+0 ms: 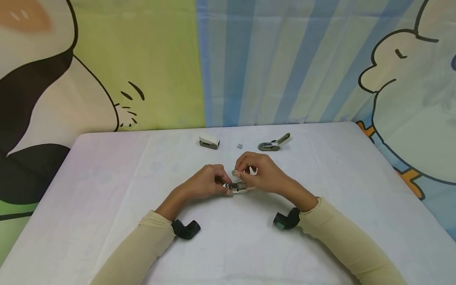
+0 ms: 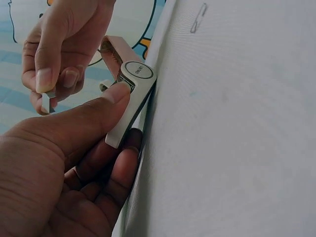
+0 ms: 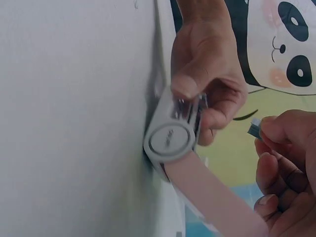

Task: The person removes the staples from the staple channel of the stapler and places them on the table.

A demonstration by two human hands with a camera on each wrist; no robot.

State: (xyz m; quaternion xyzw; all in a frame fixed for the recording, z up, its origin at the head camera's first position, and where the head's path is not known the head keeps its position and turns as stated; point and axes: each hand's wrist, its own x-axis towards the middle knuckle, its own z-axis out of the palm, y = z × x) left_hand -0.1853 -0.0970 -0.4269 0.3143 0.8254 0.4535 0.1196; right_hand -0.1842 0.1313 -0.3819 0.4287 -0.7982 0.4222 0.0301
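The left hand (image 1: 204, 184) grips the opened stapler (image 2: 139, 70) between thumb and fingers; just beside those fingers, the right hand (image 1: 261, 172) pinches a small staple strip (image 3: 254, 128); loading seems in hand, the next move calling for aligning strip with channel while the left fingers steady the body

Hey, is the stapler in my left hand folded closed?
No, the stapler has its pink arm swung out from its body.

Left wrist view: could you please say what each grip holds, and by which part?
The left grip holds an opened stapler by its white body; the right grip pinches a staple strip by one end.
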